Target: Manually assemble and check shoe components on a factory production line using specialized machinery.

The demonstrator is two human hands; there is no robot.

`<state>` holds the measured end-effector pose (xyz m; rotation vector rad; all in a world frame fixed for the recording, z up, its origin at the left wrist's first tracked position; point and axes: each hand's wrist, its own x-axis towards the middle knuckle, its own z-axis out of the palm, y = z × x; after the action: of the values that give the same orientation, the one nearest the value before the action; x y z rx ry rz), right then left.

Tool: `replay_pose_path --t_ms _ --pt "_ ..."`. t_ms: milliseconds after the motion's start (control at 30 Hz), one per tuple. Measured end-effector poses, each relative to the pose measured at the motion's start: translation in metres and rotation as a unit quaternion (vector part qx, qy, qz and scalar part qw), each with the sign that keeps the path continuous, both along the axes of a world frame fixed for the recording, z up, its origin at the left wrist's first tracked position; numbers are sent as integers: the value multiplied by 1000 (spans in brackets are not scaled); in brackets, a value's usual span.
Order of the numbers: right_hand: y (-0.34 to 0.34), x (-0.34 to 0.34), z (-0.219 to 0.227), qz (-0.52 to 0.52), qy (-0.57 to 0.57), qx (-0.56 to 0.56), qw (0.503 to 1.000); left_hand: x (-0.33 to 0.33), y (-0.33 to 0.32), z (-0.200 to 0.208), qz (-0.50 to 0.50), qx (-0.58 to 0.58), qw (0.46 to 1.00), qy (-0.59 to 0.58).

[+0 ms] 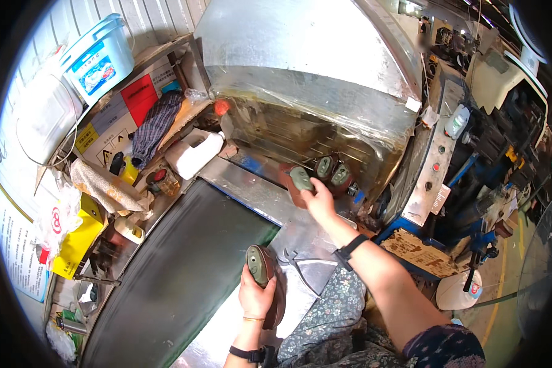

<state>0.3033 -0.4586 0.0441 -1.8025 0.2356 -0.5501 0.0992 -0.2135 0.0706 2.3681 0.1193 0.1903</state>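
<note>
Fingers of the left hand (256,299) grip a brown, green-topped shoe (278,299) left of the pliers (294,260); those of the right hand (318,200) grip a redder, green-topped one (299,178) beyond them.

Silver pliers (296,260) lie on the shiny metal counter (316,236), at two o'clock from the left hand (256,295), handles spread apart.

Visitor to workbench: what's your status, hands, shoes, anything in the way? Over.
Left hand: gripping near brown-and-green shoe. Right hand: gripping another brown-and-green shoe. Pliers lying on metal surface beside near shoe, clear of both hands.
</note>
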Motion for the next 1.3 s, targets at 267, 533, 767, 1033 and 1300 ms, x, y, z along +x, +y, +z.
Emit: replay_pose_path --t_ms 267,533,767,1033,1300 --pt "81 -219 30 376 196 164 891 -17 23 14 132 -530 835 62" --pt "-65 -314 112 243 120 454 849 -67 -86 43 -212 -578 758 217" --pt "-272 -356 197 -70 -73 -89 991 -117 -50 3 -329 -326 853 239" --pt "-445 -371 237 -439 110 -384 805 -124 -44 6 -326 -276 881 206" --pt "-438 -354 256 -303 335 -405 795 -126 -65 -8 -376 -177 892 177"
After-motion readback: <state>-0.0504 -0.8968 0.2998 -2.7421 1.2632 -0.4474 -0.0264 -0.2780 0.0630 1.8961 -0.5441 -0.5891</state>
